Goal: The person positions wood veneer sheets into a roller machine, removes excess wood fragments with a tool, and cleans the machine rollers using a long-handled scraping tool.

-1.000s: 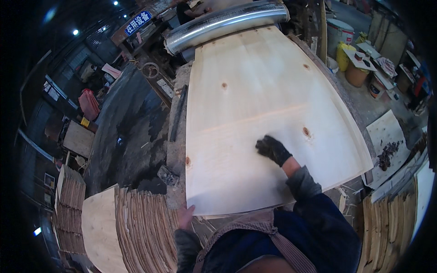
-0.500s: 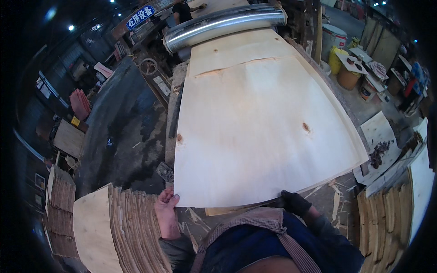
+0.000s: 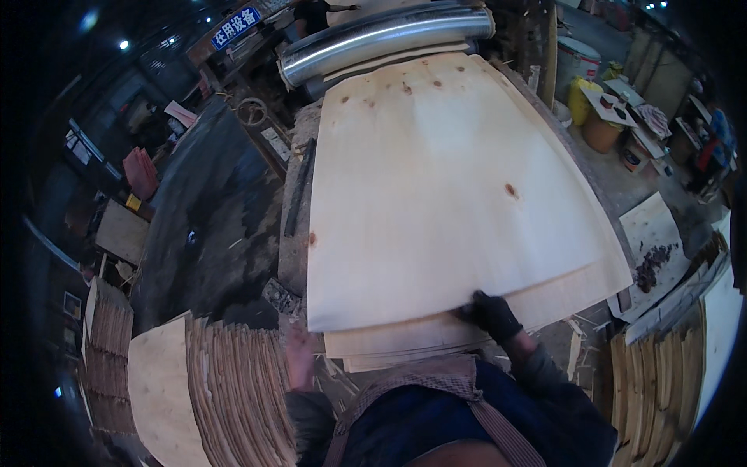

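A large pale wood veneer sheet point(image 3: 420, 202) with brown knots lies over the machine bed, its far edge near the shiny metal roller point(image 3: 381, 43). My right hand point(image 3: 495, 315), in a dark glove, is closed on the near edge of this sheet, right of its middle. Bare and smeared by motion, my left hand point(image 3: 300, 359) is beside the sheet's near left corner; its fingers cannot be made out. More veneer sheets point(image 3: 405, 335) show under the top one, along its near edge.
Stacks of veneer stand at the near left point(image 3: 237, 373) and near right point(image 3: 650, 381). A handwheel point(image 3: 252, 112) sits on the machine's left side. Buckets and a yellow sack point(image 3: 580, 100) are at the far right. Beyond the roller, another person point(image 3: 311, 19) stands.
The top sheet has slid away from me toward the roller, baring sheets below. The sheet ahead of it has gone further under the roller. My right hand has moved forward with the edge.
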`<act>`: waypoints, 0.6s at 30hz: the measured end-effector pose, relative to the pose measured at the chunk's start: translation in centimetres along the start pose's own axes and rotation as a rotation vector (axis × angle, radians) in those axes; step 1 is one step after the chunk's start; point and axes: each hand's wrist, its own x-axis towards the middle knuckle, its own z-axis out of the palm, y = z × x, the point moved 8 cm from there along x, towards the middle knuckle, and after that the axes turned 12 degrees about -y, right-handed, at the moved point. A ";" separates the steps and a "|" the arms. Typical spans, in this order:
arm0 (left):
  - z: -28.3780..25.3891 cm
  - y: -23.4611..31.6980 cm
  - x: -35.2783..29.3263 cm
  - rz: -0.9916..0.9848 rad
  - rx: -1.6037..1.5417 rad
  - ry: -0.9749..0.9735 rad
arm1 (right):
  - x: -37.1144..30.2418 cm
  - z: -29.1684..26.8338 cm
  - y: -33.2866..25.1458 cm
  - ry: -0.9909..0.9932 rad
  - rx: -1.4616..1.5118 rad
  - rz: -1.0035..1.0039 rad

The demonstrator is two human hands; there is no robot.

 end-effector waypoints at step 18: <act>7.3 -8.3 -1.4 -0.203 -0.173 -0.162 | 9.8 3.3 -0.4 -0.272 0.056 0.043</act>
